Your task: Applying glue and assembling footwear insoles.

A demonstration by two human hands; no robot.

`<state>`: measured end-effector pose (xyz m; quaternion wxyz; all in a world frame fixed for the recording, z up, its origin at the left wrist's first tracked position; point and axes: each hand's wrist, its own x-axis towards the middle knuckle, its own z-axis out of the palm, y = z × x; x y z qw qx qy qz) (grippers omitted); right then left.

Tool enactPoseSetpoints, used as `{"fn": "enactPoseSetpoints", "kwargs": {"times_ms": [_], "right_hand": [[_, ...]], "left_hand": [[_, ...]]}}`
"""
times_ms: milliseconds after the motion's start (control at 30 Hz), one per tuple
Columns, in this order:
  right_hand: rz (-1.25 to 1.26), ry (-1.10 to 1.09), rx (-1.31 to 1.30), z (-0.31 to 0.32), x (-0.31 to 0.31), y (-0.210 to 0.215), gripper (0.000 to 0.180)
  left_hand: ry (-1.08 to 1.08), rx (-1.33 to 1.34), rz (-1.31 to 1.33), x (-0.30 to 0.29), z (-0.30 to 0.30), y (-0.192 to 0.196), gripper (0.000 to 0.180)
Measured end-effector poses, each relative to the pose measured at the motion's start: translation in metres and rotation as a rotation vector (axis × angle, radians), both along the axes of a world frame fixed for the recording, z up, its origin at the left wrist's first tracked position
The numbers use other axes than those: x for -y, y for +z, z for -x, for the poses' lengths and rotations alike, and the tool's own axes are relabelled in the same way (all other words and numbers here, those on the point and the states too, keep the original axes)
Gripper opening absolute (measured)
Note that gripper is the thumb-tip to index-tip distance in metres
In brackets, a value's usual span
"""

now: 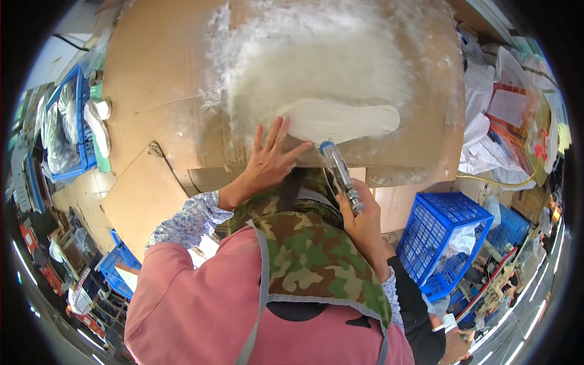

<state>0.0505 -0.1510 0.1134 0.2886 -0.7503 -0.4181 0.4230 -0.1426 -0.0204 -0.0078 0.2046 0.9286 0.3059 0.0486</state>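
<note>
Left hand (269, 159) spread flat, fingers apart, pinning white insole (340, 120) at frame centre on cardboard sheet (164, 79). Right hand (364, 222) clamped around spray gun (340, 173). Best kept steady, nozzle near the insole's edge.

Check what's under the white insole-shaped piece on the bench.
The white insole-shaped piece lies flat on a cardboard sheet coated with white residue. The left hand presses beside its end; the right hand aims a spray tool at it. Its underside is hidden.

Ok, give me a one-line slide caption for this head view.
Left hand pins a white sole-shaped insole on the glue-crusted cardboard bench; right hand aims a metal spray gun at it.
</note>
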Motion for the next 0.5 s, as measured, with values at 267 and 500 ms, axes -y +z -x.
{"fn": "enactPoseSetpoints", "kwargs": {"times_ms": [267,500], "right_hand": [[-0.145,0.097,0.053,0.021,-0.005,-0.008,0.027],[-0.034,0.06,0.001,0.017,-0.007,0.004,0.036]], "left_hand": [[0.143,0.044,0.003,0.013,0.0,-0.003,0.061],[0.155,0.045,0.022,0.015,0.0,0.002,0.062]]}}
